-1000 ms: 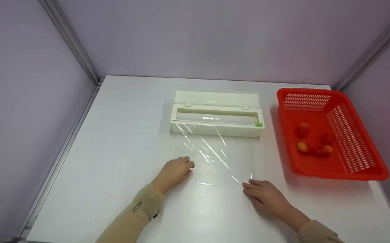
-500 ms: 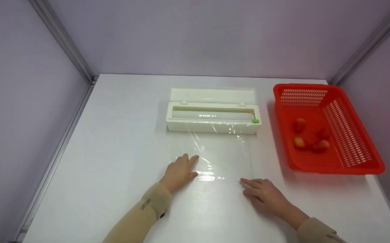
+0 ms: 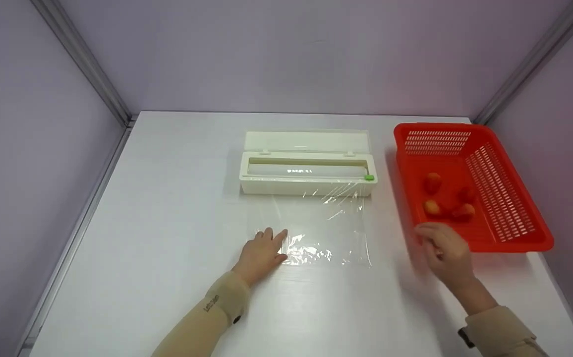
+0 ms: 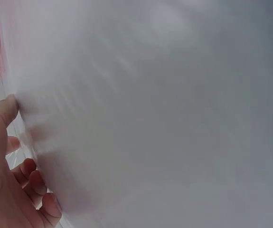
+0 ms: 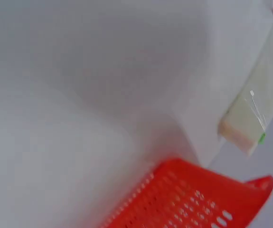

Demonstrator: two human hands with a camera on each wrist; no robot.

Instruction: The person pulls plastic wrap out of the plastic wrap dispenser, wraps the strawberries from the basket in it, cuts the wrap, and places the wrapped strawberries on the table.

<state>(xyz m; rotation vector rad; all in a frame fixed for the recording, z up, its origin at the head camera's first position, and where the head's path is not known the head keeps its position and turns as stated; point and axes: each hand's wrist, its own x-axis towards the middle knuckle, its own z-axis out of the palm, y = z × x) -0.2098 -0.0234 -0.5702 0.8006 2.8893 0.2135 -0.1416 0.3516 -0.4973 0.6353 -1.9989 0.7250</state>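
Observation:
My left hand [image 3: 259,255] rests on the white table with its fingers spread, at the left part of a clear sheet of cling film [image 3: 316,238]. In the left wrist view its fingertips [image 4: 13,102] touch the table. The film lies wrinkled at its near end and runs back to a white cling film dispenser [image 3: 306,187]. Inside the dispenser, whose lid stands up, a film roll [image 3: 306,170] shows. My right hand [image 3: 447,253], loosely curled and holding nothing, is raised near the front left corner of a red plastic basket [image 3: 475,245], overlapping its rim in the head view.
Several small red-and-yellow fruits [image 3: 432,182] lie inside the basket, on the table's right side. A green slide cutter [image 3: 369,177] sits at the dispenser's right end. Pale panels [image 3: 291,59] enclose the table [image 3: 167,198] at the back and sides.
My right hand has let go of the film's near right corner and moved right and up toward the basket. The film has come down onto the table. My left hand has spread its fingers over it.

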